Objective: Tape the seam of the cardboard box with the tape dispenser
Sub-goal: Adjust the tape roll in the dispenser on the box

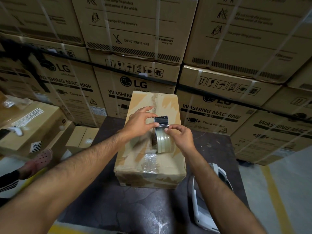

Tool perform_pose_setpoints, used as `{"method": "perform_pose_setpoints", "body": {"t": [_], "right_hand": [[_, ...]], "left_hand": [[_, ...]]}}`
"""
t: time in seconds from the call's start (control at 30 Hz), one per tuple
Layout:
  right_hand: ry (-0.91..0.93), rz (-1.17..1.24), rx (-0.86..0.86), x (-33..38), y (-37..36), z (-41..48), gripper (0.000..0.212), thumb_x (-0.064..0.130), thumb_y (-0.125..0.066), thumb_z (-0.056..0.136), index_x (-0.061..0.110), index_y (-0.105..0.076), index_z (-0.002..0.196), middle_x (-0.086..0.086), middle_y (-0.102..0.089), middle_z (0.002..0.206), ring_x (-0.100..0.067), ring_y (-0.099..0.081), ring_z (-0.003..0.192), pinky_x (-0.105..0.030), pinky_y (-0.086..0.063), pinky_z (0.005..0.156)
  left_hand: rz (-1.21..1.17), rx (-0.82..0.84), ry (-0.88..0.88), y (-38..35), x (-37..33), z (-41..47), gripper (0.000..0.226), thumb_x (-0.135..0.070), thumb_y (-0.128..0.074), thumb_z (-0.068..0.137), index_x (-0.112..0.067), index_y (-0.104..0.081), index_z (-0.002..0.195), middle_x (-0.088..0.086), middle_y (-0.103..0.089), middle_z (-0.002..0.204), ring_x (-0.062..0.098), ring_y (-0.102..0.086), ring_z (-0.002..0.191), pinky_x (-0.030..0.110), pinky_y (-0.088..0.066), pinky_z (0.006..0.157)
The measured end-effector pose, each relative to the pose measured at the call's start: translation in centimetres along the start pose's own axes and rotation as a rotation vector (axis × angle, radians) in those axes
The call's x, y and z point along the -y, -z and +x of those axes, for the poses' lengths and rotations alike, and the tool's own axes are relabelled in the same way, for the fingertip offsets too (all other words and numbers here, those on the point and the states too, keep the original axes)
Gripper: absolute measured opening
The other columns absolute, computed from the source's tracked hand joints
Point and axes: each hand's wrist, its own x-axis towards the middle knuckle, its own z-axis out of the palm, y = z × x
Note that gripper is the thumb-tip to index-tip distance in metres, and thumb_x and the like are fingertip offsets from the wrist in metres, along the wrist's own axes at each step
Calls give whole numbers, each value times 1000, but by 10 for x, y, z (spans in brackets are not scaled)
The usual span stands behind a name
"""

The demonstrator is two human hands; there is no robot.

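Here, from my remote seat, a warehouse bench mid-job:

Left hand: my left hand (pixel 140 123) hovers over the cardboard box (pixel 150 149), fingers spread and curled toward the dispenser's metal head, thumb and forefinger close to it; whether they actually pinch it or the tape end I cannot tell.

Box: it sits on the dark table (pixel 118 208), in front of the stacked washing machine cartons (pixel 135 85).

Seam: the seam (pixel 154 105) runs down the box top; old crinkled tape shows at its far and near ends, while the middle gap looks open.

Tape dispenser: the tape dispenser (pixel 162 132) rests on the box top, just right of the seam.

Right hand: my right hand (pixel 181 137) grasps the roll from the right side.

Progress: I judge no fresh strip is laid yet; the tape end wants freeing, then the whole run remains.
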Motion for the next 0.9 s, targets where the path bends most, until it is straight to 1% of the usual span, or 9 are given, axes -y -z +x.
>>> {"method": "perform_pose_setpoints", "body": {"t": [0.07, 0.13, 0.3, 0.47, 0.57, 0.63, 0.73, 0.83, 0.9], "right_hand": [[-10, -7, 53, 1, 2, 3, 14, 30, -90, 85, 23, -79, 89, 2, -79, 112, -18, -73, 105, -41, -57, 99], [-10, -19, 103, 2, 3, 5, 12, 28, -86, 89, 22, -76, 90, -2, -78, 114, -17, -72, 100, -36, -56, 93], [-13, 9, 128, -2, 1, 8, 11, 29, -83, 90, 28, -74, 84, 9, -73, 91, -11, -63, 84, -36, -51, 84], [-13, 73, 116, -3, 0, 7, 10, 22, -82, 93, 23, -74, 87, 10, -69, 85, -9, -60, 77, -33, -48, 80], [-15, 95, 110, -4, 0, 7, 9, 21, -82, 92, 19, -75, 89, 7, -71, 86, -11, -61, 76, -33, -49, 78], [-10, 113, 103, -5, 0, 6, 9, 20, -82, 92, 15, -75, 91, 6, -71, 85, -10, -60, 75, -32, -49, 77], [-4, 122, 79, -6, -2, 4, 16, 23, -84, 91, 9, -76, 94, 5, -70, 86, -12, -59, 75, -33, -50, 76], [-7, 106, 36, -9, -5, 4, 17, 30, -86, 88, 16, -78, 92, 6, -74, 90, -12, -64, 83, -37, -53, 83], [24, 66, -2, -11, -5, 3, 16, 35, -86, 87, 22, -78, 91, 7, -76, 95, -12, -67, 85, -37, -55, 84]], "left_hand": [[5, -1, 7, 0, 0, -1, 49, -48, -79, 87, -31, -70, 132, -9, -42, 162, 18, -39, 148, 56, -31, 121], [0, -14, 14, -1, 1, -1, 47, -49, -78, 88, -32, -71, 131, -10, -43, 161, 17, -40, 147, 56, -32, 120], [-22, -18, 42, -3, 0, 0, 45, -50, -75, 90, -31, -71, 131, -11, -44, 161, 15, -40, 147, 54, -32, 121], [-49, -1, 54, 0, -4, -1, 45, -44, -77, 91, -28, -71, 132, -9, -44, 161, 15, -40, 148, 49, -32, 122], [-60, 2, 55, 0, -6, -2, 47, -40, -81, 88, -26, -71, 132, -8, -45, 160, 14, -41, 146, 43, -32, 123], [-81, -4, 63, 0, -7, -2, 47, -39, -83, 86, -27, -72, 130, -7, -47, 159, 13, -43, 145, 37, -31, 121], [-83, -9, 66, 1, -8, -2, 47, -38, -86, 83, -27, -74, 127, -5, -48, 158, 13, -44, 144, 32, -31, 118], [-83, -5, 65, 3, -8, -2, 51, -39, -88, 81, -26, -73, 128, -5, -47, 159, 13, -44, 144, 29, -29, 116], [-93, 9, 59, 4, -8, -2, 57, -41, -90, 77, -26, -72, 129, -5, -46, 160, 13, -42, 145, 31, -29, 118]]}}
